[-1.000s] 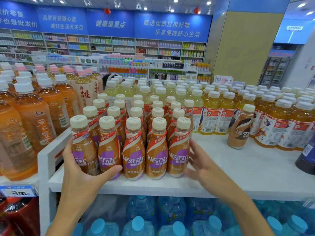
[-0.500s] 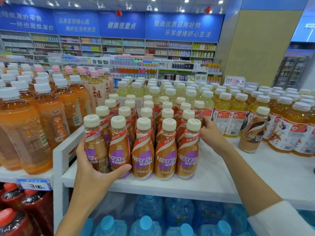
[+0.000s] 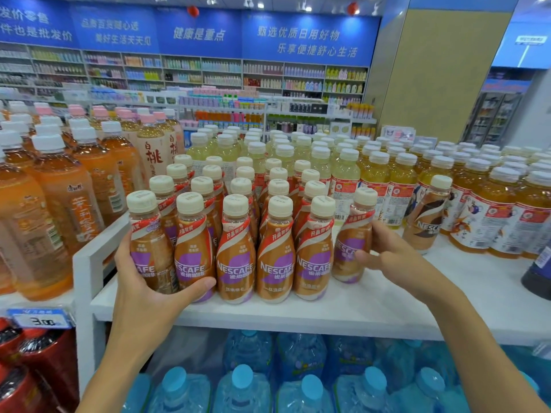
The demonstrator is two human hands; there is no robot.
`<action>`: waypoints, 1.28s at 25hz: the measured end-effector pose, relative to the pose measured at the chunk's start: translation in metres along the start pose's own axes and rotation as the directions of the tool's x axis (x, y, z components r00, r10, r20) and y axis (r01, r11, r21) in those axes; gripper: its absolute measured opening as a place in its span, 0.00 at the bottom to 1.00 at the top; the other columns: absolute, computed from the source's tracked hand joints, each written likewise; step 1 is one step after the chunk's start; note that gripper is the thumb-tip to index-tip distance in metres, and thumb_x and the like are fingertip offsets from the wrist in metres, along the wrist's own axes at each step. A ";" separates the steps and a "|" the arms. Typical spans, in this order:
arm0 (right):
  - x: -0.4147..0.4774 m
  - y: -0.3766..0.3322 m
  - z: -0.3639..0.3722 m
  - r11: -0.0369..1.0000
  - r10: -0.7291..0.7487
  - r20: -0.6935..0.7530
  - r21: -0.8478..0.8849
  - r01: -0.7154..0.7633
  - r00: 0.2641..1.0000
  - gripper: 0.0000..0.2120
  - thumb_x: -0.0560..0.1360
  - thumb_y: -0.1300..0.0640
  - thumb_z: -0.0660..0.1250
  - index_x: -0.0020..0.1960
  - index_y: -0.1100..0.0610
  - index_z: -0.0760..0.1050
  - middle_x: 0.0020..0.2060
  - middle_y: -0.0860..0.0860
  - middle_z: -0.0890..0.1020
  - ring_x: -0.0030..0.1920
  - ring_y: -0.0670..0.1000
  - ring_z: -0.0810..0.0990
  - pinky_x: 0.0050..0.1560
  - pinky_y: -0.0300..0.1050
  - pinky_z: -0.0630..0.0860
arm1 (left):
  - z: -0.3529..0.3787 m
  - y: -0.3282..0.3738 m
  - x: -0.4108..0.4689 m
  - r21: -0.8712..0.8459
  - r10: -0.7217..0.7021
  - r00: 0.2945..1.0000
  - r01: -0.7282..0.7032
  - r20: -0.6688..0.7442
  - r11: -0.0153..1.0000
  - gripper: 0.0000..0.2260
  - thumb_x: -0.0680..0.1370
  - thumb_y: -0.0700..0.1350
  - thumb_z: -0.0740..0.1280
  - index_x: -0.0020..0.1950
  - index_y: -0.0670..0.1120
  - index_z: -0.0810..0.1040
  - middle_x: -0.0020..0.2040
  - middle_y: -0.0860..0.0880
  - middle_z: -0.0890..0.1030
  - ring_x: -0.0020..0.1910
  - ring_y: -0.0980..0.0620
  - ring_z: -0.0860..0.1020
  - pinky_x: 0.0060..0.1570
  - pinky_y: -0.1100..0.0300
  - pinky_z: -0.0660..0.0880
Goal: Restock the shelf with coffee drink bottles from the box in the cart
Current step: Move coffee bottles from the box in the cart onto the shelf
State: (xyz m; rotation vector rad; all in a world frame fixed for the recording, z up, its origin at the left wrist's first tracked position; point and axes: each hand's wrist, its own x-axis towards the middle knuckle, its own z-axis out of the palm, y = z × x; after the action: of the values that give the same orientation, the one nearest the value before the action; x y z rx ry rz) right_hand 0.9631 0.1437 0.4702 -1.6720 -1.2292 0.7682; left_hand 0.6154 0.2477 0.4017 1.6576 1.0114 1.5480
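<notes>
Several Nescafe coffee bottles with cream caps and purple-brown labels stand in rows on the white shelf (image 3: 372,305). My left hand (image 3: 143,281) wraps round the front-left bottle (image 3: 149,245), thumb reaching across the second bottle (image 3: 193,248). My right hand (image 3: 390,257) grips another coffee bottle (image 3: 353,234), tilted slightly, just right of the front row's last bottle (image 3: 314,251). A lone coffee bottle with a brown label (image 3: 429,216) stands further right. The box and cart are out of view.
Orange tea bottles (image 3: 59,204) crowd the left shelf past a white divider (image 3: 86,263). Yellow drink bottles (image 3: 492,210) fill the back and right. A dark bottle (image 3: 536,272) sits at the right edge. Blue water jugs (image 3: 244,383) are below. Bare shelf lies right of my right hand.
My right hand went back beside the rows and now holds a coffee bottle at the right end of the front row. My left hand kept its hold on the front-left bottle.
</notes>
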 end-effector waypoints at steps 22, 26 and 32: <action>-0.044 0.030 0.044 0.984 -0.147 -0.274 0.060 0.170 0.950 0.32 0.71 0.57 0.77 0.71 0.45 0.70 0.60 0.37 0.80 0.60 0.39 0.78 0.60 0.40 0.77 | 0.002 -0.002 -0.004 0.058 -0.036 0.999 0.036 -0.009 0.998 0.59 0.57 0.50 0.85 0.79 0.56 0.51 0.66 0.65 0.64 0.68 0.62 0.67 0.67 0.54 0.70; -0.045 0.031 0.049 0.984 -0.152 -0.287 0.047 0.172 0.946 0.33 0.72 0.56 0.77 0.73 0.47 0.68 0.65 0.43 0.79 0.65 0.46 0.77 0.66 0.48 0.76 | 0.004 -0.002 -0.005 0.067 -0.032 0.999 0.033 -0.017 0.997 0.59 0.57 0.50 0.85 0.79 0.56 0.52 0.66 0.66 0.64 0.69 0.61 0.67 0.68 0.52 0.70; -0.043 0.030 0.051 0.985 -0.131 -0.239 0.078 0.153 0.962 0.36 0.66 0.49 0.79 0.70 0.43 0.67 0.62 0.39 0.79 0.60 0.38 0.79 0.59 0.38 0.79 | 0.012 0.004 -0.014 0.116 -0.071 0.994 0.081 -0.087 0.990 0.65 0.54 0.56 0.85 0.80 0.55 0.47 0.77 0.51 0.59 0.76 0.50 0.62 0.72 0.40 0.65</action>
State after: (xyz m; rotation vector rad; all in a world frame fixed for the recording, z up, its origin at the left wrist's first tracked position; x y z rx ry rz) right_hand 0.9170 0.1146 0.4214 -1.5289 -1.1155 0.5183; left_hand 0.6272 0.2342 0.3975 1.6258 1.2180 1.5429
